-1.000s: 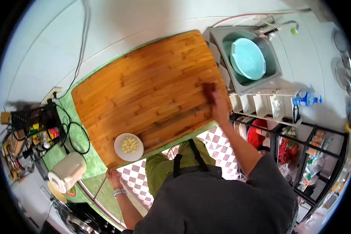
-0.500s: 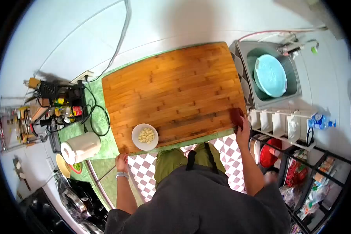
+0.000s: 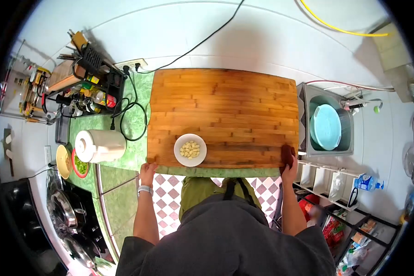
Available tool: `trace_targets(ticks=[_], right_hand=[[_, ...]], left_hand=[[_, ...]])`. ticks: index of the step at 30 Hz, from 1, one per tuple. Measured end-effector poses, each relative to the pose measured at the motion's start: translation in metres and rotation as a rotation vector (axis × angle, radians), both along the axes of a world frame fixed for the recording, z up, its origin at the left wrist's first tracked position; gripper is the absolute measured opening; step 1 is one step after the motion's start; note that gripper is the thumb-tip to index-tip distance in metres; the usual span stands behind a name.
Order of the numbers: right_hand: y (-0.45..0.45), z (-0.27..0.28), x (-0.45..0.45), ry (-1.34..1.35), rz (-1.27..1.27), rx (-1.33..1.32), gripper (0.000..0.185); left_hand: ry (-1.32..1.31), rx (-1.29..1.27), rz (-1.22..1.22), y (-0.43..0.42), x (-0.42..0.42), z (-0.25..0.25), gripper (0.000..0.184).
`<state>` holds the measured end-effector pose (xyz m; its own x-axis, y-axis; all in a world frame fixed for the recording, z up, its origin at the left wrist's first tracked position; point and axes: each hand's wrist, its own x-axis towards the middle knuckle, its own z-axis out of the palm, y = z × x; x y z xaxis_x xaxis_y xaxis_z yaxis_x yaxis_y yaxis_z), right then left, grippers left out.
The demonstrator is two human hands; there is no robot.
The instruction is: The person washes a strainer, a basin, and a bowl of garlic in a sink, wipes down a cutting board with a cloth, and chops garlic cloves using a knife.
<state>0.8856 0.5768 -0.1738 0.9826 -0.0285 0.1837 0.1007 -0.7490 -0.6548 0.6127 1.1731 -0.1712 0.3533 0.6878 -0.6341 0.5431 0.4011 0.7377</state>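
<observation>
A large wooden cutting board (image 3: 230,110) lies on the green counter. Near its front left stands a white bowl (image 3: 177,155) holding several peeled garlic cloves (image 3: 189,149). At the board's front left corner, my left hand (image 3: 147,173) has its fingers closed on the edge, with a band round the wrist. My right hand (image 3: 289,172) is closed around a dark reddish-brown object (image 3: 287,155) at the front right corner. The fingers partly cover that object, and its kind is unclear.
A cream-coloured appliance (image 3: 106,145) and black cables (image 3: 135,108) are on the left, beside a bottle rack (image 3: 101,87). Pans (image 3: 62,209) sit farther left. On the right, a sink (image 3: 348,133) holds a light-blue basin (image 3: 325,124), with a white divided rack (image 3: 322,177) in front.
The view has turned, so the board now looks level rather than slanted. Both hands stay at the board's front corners, and the bowl keeps its place on it.
</observation>
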Motion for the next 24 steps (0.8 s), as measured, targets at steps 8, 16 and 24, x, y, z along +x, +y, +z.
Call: trace_targets(ticks=[8, 16, 24], right_hand=[[-0.008, 0.005, 0.006, 0.125, 0.005, -0.074, 0.053], [-0.022, 0.025, 0.012, 0.328, -0.099, 0.367, 0.039], [0.019, 0.078, -0.008, 0.619, -0.08, 0.776, 0.032]], left_hand=[[-0.023, 0.093, -0.084, -0.001, 0.008, 0.016, 0.044], [0.247, 0.524, -0.425, -0.027, 0.03, 0.049, 0.043], [-0.258, -0.278, -0.376, -0.083, 0.099, 0.024, 0.04]])
